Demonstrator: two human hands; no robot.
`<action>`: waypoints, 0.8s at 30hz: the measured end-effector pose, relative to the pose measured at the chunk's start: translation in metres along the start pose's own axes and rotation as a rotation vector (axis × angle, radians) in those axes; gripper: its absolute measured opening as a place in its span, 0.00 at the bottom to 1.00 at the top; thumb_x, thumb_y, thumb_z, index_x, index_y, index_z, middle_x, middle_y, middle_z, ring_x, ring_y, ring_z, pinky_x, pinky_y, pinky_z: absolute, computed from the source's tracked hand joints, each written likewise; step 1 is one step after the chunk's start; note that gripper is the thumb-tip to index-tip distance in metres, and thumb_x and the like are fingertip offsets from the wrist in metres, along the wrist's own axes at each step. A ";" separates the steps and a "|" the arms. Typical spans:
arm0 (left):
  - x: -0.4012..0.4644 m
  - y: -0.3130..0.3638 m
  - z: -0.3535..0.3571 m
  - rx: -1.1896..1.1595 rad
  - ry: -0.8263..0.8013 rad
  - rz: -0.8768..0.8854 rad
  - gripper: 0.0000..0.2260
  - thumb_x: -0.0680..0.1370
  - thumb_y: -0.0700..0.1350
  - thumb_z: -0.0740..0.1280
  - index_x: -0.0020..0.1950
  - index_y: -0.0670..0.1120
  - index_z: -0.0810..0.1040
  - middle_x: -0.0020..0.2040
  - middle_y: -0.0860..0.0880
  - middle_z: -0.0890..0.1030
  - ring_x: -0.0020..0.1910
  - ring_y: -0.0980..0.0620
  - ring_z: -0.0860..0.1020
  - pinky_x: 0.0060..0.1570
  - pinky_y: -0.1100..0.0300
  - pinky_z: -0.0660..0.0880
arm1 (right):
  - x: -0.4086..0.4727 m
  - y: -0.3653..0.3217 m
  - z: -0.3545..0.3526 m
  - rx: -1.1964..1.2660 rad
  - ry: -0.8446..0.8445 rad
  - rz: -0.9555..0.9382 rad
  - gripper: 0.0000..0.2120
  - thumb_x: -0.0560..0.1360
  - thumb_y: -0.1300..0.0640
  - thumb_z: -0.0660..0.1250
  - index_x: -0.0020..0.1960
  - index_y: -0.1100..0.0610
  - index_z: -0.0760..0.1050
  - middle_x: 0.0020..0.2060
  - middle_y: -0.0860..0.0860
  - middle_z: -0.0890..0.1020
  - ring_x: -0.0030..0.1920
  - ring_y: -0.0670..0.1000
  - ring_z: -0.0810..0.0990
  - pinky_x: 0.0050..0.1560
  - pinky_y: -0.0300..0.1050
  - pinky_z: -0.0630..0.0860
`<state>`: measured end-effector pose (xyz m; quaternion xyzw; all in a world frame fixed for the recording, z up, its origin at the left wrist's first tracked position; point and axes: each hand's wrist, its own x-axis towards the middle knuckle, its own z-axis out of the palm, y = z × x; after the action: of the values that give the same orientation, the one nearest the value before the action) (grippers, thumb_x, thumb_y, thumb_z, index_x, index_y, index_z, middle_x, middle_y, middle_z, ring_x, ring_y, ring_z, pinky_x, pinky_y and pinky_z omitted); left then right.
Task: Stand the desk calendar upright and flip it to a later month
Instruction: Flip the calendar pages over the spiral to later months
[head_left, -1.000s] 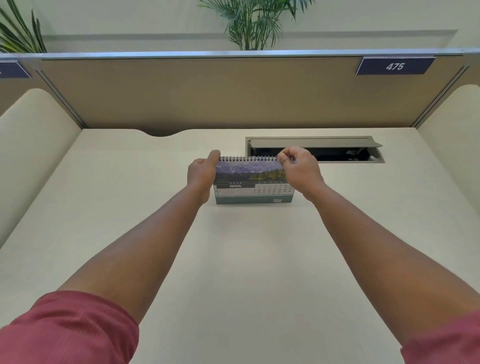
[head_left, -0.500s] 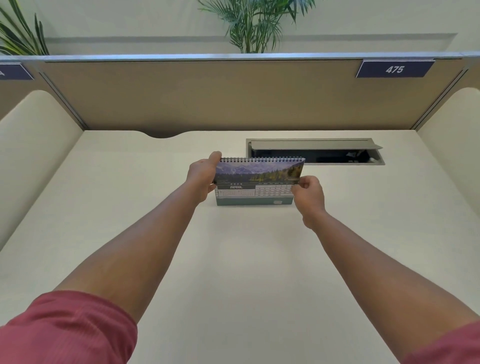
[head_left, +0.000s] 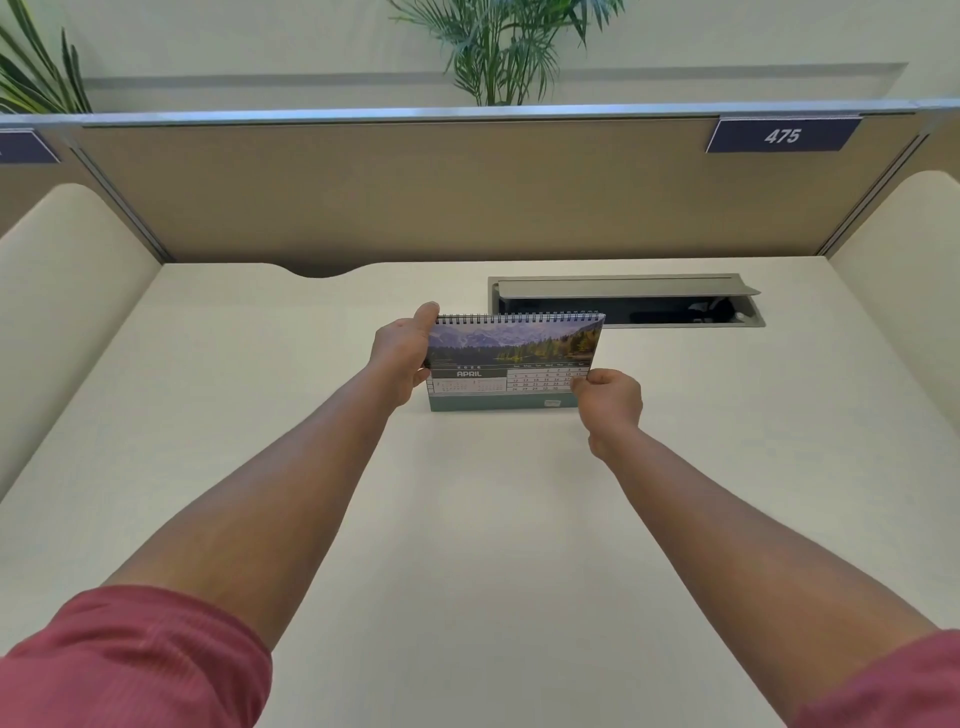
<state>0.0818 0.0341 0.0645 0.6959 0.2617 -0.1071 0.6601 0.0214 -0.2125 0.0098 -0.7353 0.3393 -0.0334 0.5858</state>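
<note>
The desk calendar (head_left: 511, 358) stands upright on the cream desk (head_left: 467, 519), its spiral binding on top. The front page shows a mountain lake photo and the word APRIL. My left hand (head_left: 402, 358) grips the calendar's left edge, thumb up at the top left corner. My right hand (head_left: 608, 397) pinches the lower right corner of the front page, which sits slightly lifted off the green base.
An open cable tray (head_left: 623, 304) with a raised lid is set into the desk just behind and right of the calendar. A tan partition (head_left: 467, 192) bearing a sign "475" closes the back, and cream side panels stand at left and right.
My right hand left the top right of the spiral binding, dropped down the right edge, and now pinches the page's lower right corner. My left hand stayed in place.
</note>
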 end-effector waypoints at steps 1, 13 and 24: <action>0.000 0.000 0.000 0.004 -0.001 0.001 0.20 0.77 0.62 0.68 0.56 0.46 0.80 0.52 0.45 0.88 0.53 0.46 0.85 0.46 0.54 0.78 | 0.000 -0.001 0.001 0.003 -0.009 0.009 0.12 0.79 0.60 0.70 0.38 0.52 0.79 0.39 0.46 0.81 0.39 0.49 0.78 0.35 0.41 0.73; 0.000 0.001 -0.001 0.009 -0.002 -0.002 0.18 0.77 0.62 0.68 0.53 0.48 0.79 0.49 0.46 0.88 0.51 0.47 0.85 0.43 0.55 0.78 | -0.007 0.003 0.006 0.067 0.053 0.008 0.08 0.80 0.59 0.70 0.58 0.54 0.77 0.53 0.50 0.81 0.52 0.54 0.79 0.44 0.43 0.71; -0.001 0.001 0.001 0.009 0.008 -0.002 0.18 0.78 0.62 0.68 0.52 0.47 0.79 0.48 0.46 0.88 0.49 0.47 0.84 0.44 0.55 0.79 | -0.007 0.005 0.001 0.090 0.042 0.008 0.08 0.79 0.58 0.74 0.54 0.53 0.76 0.49 0.49 0.80 0.46 0.51 0.78 0.36 0.39 0.70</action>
<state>0.0818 0.0333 0.0660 0.6989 0.2643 -0.1060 0.6560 0.0142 -0.2084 0.0072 -0.7059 0.3525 -0.0620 0.6112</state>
